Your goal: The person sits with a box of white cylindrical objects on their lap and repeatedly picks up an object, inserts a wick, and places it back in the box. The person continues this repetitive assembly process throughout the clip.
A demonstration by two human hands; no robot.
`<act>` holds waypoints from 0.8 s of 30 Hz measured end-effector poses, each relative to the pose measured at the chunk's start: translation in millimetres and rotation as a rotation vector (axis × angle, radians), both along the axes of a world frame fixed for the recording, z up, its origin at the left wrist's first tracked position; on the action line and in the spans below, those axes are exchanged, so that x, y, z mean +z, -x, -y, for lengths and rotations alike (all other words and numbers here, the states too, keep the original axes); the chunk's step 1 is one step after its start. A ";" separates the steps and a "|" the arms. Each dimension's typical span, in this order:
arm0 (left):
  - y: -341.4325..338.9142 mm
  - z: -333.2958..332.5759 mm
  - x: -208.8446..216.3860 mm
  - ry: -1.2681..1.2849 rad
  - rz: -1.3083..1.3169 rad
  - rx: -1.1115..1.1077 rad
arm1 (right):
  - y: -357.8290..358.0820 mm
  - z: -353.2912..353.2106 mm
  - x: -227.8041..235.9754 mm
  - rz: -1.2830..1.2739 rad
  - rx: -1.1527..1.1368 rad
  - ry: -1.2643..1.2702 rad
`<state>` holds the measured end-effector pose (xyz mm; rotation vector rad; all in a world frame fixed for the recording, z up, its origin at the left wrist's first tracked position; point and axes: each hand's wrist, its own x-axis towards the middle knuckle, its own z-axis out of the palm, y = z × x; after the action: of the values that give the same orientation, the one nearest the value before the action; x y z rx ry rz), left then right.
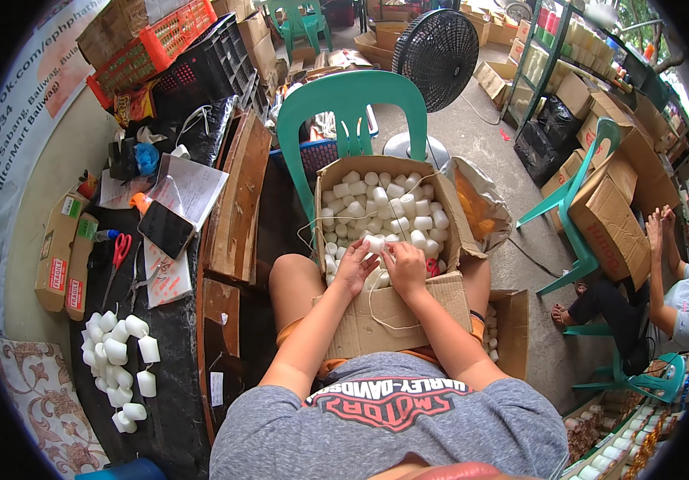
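Observation:
My left hand (354, 268) is closed around a short white cylinder (374, 242) with rounded edges, held just above an open cardboard box (440, 276). Beside it, my right hand (405, 266) has its fingertips pinched together close to the cylinder; what they grip is too small to make out. A thin pale cord (392, 326) loops below my hands across the box's front flap. Many similar white cylinders (396, 208) fill the box, which sits between my legs against a green plastic chair (352, 88). A small red item (432, 268) lies near its right side.
At left, a black-covered table (172, 392) bears strung white cylinders (116, 360), red-handled scissors (121, 250) and a phone (166, 230). A black fan (436, 60) stands ahead. Another box (511, 320) is by my right leg. A person (684, 300) sits at right.

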<state>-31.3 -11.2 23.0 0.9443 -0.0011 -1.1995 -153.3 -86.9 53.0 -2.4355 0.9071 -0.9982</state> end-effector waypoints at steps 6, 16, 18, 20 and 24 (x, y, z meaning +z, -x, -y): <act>-0.4 -0.3 -0.4 0.005 -0.006 -0.014 | 2.4 -1.9 1.4 -0.014 -0.019 0.038; -0.3 -0.6 -0.8 -0.015 0.013 -0.036 | 2.3 -4.2 2.5 -0.082 -0.035 0.131; -0.5 0.4 -0.6 -0.014 0.015 -0.040 | 0.9 -3.4 2.6 -0.110 -0.034 0.153; -0.4 0.1 -1.2 -0.015 0.013 -0.035 | -1.0 -4.0 2.9 -0.139 -0.038 0.154; -2.7 0.2 -0.2 0.001 -0.040 -0.039 | -7.9 2.5 5.5 -0.166 -0.016 0.195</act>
<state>-28.6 -11.3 22.8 0.9229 0.0127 -1.2539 -145.3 -89.4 58.5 -2.7118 0.9224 -0.9410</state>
